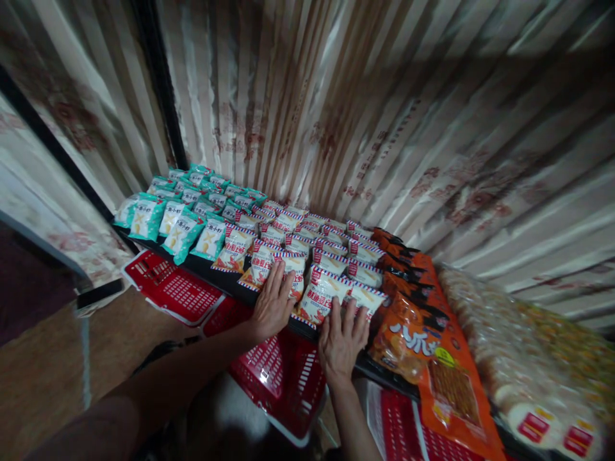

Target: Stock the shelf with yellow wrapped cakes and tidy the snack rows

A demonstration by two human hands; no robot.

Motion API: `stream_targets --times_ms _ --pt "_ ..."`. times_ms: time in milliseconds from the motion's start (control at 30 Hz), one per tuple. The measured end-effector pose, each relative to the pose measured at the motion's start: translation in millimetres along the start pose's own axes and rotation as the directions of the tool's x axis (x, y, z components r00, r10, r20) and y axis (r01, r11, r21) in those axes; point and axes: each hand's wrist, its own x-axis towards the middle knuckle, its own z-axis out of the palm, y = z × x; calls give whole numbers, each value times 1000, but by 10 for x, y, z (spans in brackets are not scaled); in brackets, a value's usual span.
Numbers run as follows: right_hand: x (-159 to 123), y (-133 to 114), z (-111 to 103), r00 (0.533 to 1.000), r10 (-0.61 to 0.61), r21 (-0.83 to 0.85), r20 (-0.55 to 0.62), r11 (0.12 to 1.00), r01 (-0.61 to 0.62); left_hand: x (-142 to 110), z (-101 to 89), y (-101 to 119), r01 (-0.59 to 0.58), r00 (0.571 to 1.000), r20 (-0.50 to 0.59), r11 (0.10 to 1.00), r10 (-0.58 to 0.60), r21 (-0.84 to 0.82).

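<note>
My left hand (275, 301) lies against the front of a white snack packet (294, 274) with red lettering, its fingers stretched out and partly covering the print. To the right, my right hand (343, 336) has its fingers spread over the lower fronts of two like packets, one white packet (321, 298) and its neighbour (365, 298) at the row's end. Neither hand is wrapped round anything. Behind them stand several rows of the same packets with red-and-blue striped edges. Left of these are rows of teal snack packets (183, 232).
Orange snack bags (408, 333) lie on the right, with clear bags of round pale food (509, 358) beyond. Red plastic baskets (173, 288) sit under the dark shelf edge. A striped curtain (307, 96) hangs behind. A dark phone-like object (100, 294) is at the left.
</note>
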Motion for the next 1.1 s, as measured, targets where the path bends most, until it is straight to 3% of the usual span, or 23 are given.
stream_targets --times_ms 367,467,733,1100 --pt "1 -10 -4 1000 17 4 2 1000 -17 102 86 -162 -107 994 19 991 108 -76" --pt "5 -12 -7 1000 17 14 5 1000 -17 130 62 -142 -83 995 51 997 83 -11" --pt "17 -19 -1 1000 -2 3 -27 1000 2 128 144 -74 4 1000 7 991 -5 136" --pt "11 -20 -4 1000 8 -20 -22 1000 -8 200 161 -64 -34 998 58 994 29 100"
